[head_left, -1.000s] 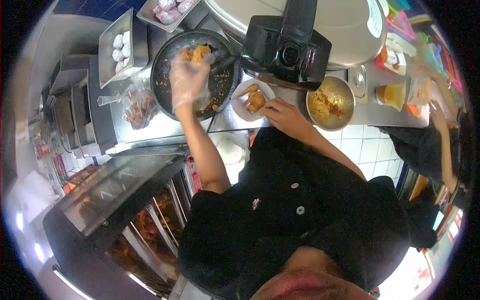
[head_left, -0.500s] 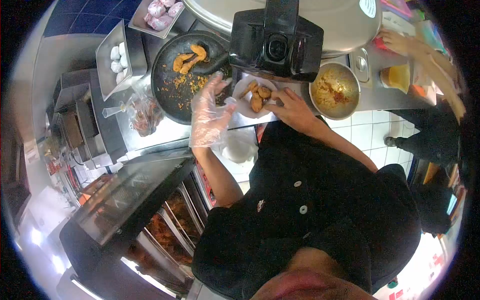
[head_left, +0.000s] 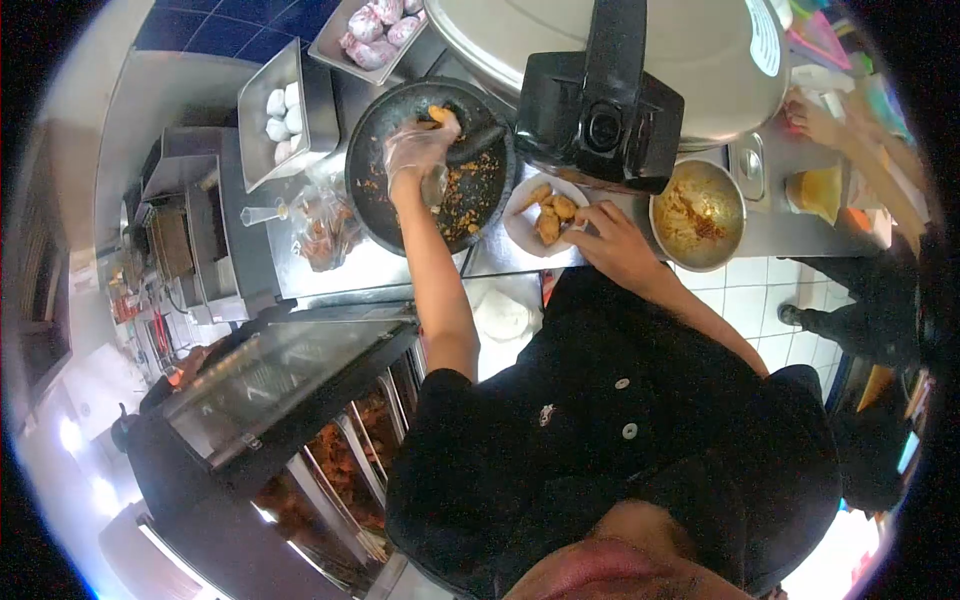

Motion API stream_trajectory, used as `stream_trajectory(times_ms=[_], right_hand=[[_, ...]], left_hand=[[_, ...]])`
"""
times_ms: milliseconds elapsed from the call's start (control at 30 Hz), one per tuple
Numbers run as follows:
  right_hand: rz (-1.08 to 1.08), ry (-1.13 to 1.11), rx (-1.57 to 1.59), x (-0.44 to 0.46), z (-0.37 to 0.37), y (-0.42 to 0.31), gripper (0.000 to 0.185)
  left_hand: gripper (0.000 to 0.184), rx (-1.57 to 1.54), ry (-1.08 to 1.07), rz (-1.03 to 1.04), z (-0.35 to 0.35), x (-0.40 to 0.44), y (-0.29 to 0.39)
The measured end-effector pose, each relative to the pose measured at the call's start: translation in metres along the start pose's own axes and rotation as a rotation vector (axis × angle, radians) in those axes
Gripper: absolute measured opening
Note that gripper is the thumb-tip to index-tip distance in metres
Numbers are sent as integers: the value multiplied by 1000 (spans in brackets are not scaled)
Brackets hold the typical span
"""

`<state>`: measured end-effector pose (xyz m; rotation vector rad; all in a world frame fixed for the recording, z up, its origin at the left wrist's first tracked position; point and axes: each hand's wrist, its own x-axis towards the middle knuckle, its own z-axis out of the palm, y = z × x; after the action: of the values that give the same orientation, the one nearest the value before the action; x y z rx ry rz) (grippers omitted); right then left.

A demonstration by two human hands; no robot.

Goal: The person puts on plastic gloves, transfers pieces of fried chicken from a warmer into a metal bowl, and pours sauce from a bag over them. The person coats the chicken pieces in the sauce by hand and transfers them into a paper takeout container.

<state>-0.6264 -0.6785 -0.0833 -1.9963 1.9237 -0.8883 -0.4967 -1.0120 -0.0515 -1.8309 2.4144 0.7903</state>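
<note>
My left hand [head_left: 418, 152], in a clear plastic glove, reaches into a black pan [head_left: 362, 205] dotted with orange-brown crumbs. Its fingers curl down over fried chicken [head_left: 441, 114]; one golden piece pokes out past them, and the rest is hidden beneath the hand. Bare, my right hand [head_left: 612, 240] pinches the right rim of a white paper bowl [head_left: 524, 237]. Several browned fried pieces [head_left: 548, 222] lie inside that bowl, close to my right fingertips. A dark handle-like piece [head_left: 478, 146] rests across the pan's right side.
A large steel cooker [head_left: 500, 45] with a black handle overhangs the counter. To the right sits a metal bowl [head_left: 697, 255] with yellow residue. Trays of wrapped balls [head_left: 283, 122] and a plastic bag [head_left: 322, 235] stand left. A co-worker's arm [head_left: 870, 160] is far right.
My left hand has moved from above the pan's near right edge, fingers spread, forward onto the fried chicken. My right hand stays at the paper bowl. The whole view has shifted slightly.
</note>
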Motion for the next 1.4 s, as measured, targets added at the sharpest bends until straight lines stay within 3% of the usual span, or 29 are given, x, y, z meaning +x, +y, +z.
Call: stream_trajectory(times_ms=[33, 267, 333, 467, 633, 667, 733, 800, 867, 933, 967, 1033, 1133, 1200, 1267, 1400], right_hand=[[7, 2, 0, 0, 2, 0, 25], [35, 8, -6, -2, 8, 2, 24], [28, 4, -7, -1, 7, 4, 24], [3, 28, -2, -2, 6, 6, 24], [-24, 68, 2, -4, 6, 9, 25], [-23, 64, -7, -4, 7, 9, 26], [-12, 61, -10, -2, 7, 6, 26], [-17, 76, -18, 1, 3, 3, 26], [5, 39, 19, -2, 7, 5, 28], [20, -1, 55, -5, 7, 6, 30], [0, 9, 41, -5, 5, 6, 31], [-20, 23, 20, -4, 1, 8, 32], [54, -46, 60, -8, -1, 9, 31], [-17, 49, 43, -10, 2, 12, 30], [7, 6, 58, -10, -2, 6, 30], [18, -46, 59, -11, -2, 4, 31]], left_hand=[[70, 131, -1, -18, 13, 21, -12], [63, 229, 49, 41, 42, 55, -37], [52, 51, 89, 133, 43, 52, -42], [45, 87, 175, 172, 41, 46, -50], [42, -304, 402, 240, 7, 22, -67], [38, -586, 334, 251, -7, -7, -50], [35, -798, 141, 178, -27, -52, -30], [37, -1032, -169, 376, -34, -100, -13], [45, -814, -286, 422, -27, -138, 4], [48, -500, -276, 741, -9, -148, 10], [48, -502, -271, 737, 1, -158, 18], [47, -218, -206, 618, 10, -179, 41], [43, -230, -101, 629, 15, -188, 42], [35, -194, -120, 620, 26, -181, 30], [27, -111, -256, 722, 37, -170, 27], [27, 58, -249, 680, 52, -169, 40]])
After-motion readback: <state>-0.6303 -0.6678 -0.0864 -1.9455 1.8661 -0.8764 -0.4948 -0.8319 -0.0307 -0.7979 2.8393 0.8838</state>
